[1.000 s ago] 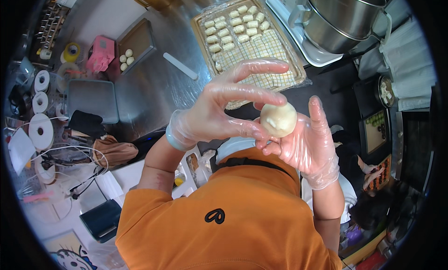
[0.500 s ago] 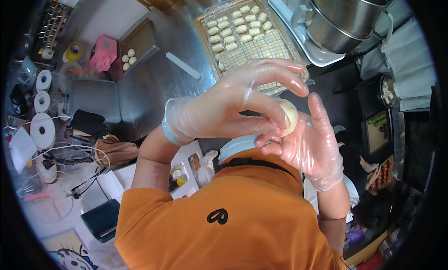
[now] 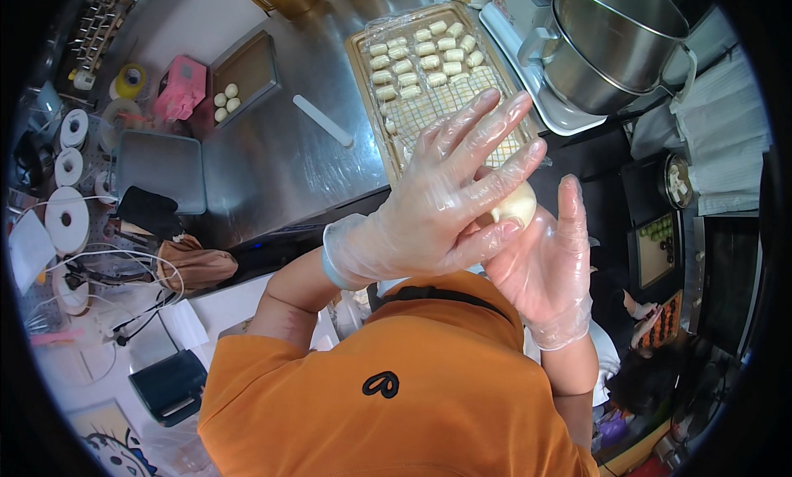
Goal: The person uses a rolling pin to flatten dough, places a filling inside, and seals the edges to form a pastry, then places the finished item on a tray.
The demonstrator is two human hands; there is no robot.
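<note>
A smooth, pale dough ball (image 3: 518,206) sits between my two hands, in thin clear plastic gloves. My left hand (image 3: 421,201) curves over it from the left, its thumb and forefinger against the dough and its other fingers stretched out. Beneath the ball is my right hand (image 3: 540,275), palm turned up, thumb raised beside the dough. My left hand hides part of the right fingers and of the ball's left side. Beyond my hands lies a tray (image 3: 358,73) with a checked cloth (image 3: 417,114) and several short dough rolls (image 3: 429,62).
A white rolling pin (image 3: 323,120) lies on the steel table (image 3: 272,139). Farther left, a tray (image 3: 266,73) holds several dough balls (image 3: 221,114) beside a pink box (image 3: 181,88). Steel bowls (image 3: 577,77) stand at far right. Another person's hand (image 3: 648,327) is over a tray (image 3: 662,316) at right.
My left hand has turned, its fingers now spread upward over the dough. It covers more of my right fingers, and the ball has shifted slightly right.
</note>
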